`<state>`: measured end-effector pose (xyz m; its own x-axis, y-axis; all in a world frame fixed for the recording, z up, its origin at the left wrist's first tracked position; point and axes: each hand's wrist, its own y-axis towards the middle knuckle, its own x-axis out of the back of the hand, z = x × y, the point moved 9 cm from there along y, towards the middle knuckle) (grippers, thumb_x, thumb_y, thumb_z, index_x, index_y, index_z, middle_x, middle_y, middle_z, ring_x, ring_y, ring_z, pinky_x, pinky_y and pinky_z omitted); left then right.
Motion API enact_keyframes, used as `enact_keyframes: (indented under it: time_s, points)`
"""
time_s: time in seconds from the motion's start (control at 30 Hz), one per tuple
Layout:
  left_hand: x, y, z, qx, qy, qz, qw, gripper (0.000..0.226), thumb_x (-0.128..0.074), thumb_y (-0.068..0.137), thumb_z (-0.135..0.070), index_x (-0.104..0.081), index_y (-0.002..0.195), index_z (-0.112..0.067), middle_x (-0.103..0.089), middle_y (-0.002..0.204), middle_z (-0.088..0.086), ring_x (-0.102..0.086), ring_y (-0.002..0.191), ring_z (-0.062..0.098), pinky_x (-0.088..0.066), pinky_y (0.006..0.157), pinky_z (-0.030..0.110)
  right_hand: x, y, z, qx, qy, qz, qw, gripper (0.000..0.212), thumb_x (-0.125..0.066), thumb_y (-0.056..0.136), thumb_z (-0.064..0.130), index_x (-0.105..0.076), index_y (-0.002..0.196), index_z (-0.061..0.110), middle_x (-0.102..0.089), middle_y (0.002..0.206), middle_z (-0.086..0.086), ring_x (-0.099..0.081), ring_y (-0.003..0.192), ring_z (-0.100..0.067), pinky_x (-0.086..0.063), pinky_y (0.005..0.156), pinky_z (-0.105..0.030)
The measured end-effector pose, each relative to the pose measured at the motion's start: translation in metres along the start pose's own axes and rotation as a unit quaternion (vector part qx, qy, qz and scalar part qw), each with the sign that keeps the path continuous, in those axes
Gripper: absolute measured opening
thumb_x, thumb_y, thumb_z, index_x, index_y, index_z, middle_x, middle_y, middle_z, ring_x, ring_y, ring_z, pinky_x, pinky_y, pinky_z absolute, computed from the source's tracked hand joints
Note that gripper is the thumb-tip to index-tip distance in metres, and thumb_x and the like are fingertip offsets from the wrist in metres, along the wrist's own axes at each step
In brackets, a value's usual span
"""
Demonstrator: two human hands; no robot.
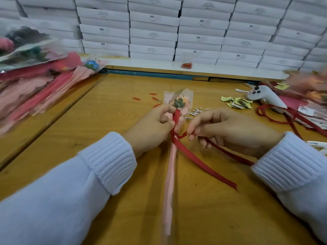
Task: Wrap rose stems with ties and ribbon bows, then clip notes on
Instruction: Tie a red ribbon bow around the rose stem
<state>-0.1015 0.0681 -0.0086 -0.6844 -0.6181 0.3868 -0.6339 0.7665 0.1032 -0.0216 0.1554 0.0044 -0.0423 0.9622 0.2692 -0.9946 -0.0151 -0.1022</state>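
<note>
both forearms reach forward in white ribbed sleeves. the left hand (155, 124) has its fingers curled, thumb and forefinger pinching together. the right hand (221, 128) is palm-down, fingertips (192, 131) pinched and the other fingers curled under.

Light was even, diffuse, from above. Soft shadows sat under my left hand (150, 128) and right hand (224, 129) on table (106, 110). Faint sheen on wood. Centre was sharp, ribbon (200, 161) edges crisp. Left pile of wrapped roses (31, 82) and right-edge pile (311, 87) were smeared. Wide lens bowed box stacks (154, 34), stretched my sleeves (109, 161). Whites ran bluish.
</note>
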Motion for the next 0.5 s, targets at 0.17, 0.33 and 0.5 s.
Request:
enact_keyframes:
  time_s: [0.17,0.33,0.5]
  points:
    - [-0.001,0.001,-0.002,-0.008,0.032,-0.007,0.999,0.016,-0.047,0.098,-0.019,-0.053,0.111,-0.028,-0.065,0.066,-0.005,-0.058,0.060,0.015,-0.052,0.061,0.029,-0.005,-0.002,0.012,0.057,0.002,0.038,0.998,0.022,-0.061,0.080,0.004,-0.076,0.088,0.018,-0.072,0.084,-0.002,-0.050,0.056,-0.006,-0.042,0.051,-0.017]
    - [-0.013,-0.001,-0.006,-0.027,0.024,0.051,0.998,0.021,-0.048,0.097,-0.009,-0.047,0.111,-0.023,-0.068,0.076,-0.003,-0.066,0.074,0.021,-0.054,0.075,0.039,0.001,-0.006,0.026,0.131,-0.117,-0.050,0.983,0.023,-0.071,0.079,0.009,-0.070,0.100,0.018,-0.074,0.087,-0.003,-0.069,0.077,-0.010,-0.050,0.066,-0.013]
    - [-0.017,-0.001,-0.004,-0.023,-0.009,0.060,0.998,0.021,-0.048,0.096,-0.004,-0.035,0.095,-0.021,-0.067,0.068,-0.008,-0.064,0.066,0.005,-0.050,0.067,0.022,-0.002,-0.008,0.039,0.185,-0.204,-0.099,0.956,0.017,-0.068,0.081,0.001,-0.071,0.094,0.011,-0.074,0.083,-0.001,-0.069,0.080,-0.006,-0.050,0.076,-0.013]
